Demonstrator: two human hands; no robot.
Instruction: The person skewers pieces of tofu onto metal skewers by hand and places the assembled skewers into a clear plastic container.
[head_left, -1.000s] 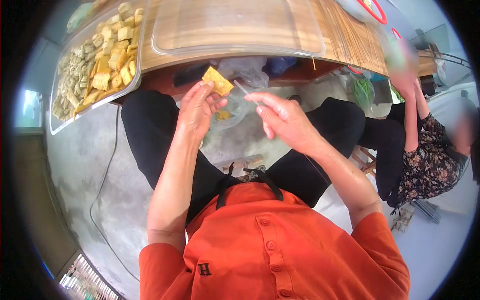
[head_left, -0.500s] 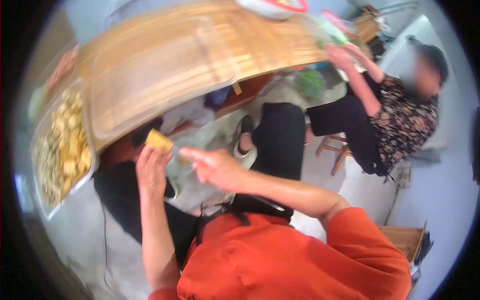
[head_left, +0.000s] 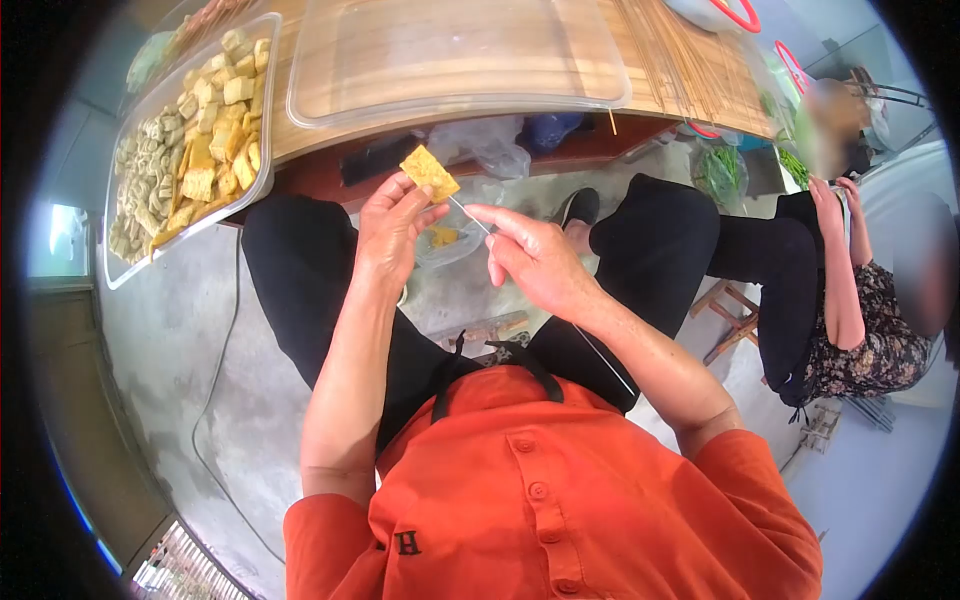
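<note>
My left hand pinches a flat, yellow piece of tofu between thumb and fingers, just off the table's near edge. A long thin skewer is gripped in my right hand, its forefinger stretched along the shaft. The skewer's tip end meets the lower right edge of the tofu; how deep it goes in I cannot tell. Its other end runs back under my right forearm, over my lap. To the left, a clear plastic tray holds yellow tofu pieces and greyish knotted pieces.
A shallow clear tray lies on the wooden table, with several loose skewers to its right. Under the table are plastic bags and a bag of greens. A co-worker sits at the right beside a wooden stool.
My view has shifted, so the table and trays sit higher and further right. Both hands still hold the tofu and skewer close together. The co-worker's hands have moved down from the table edge.
</note>
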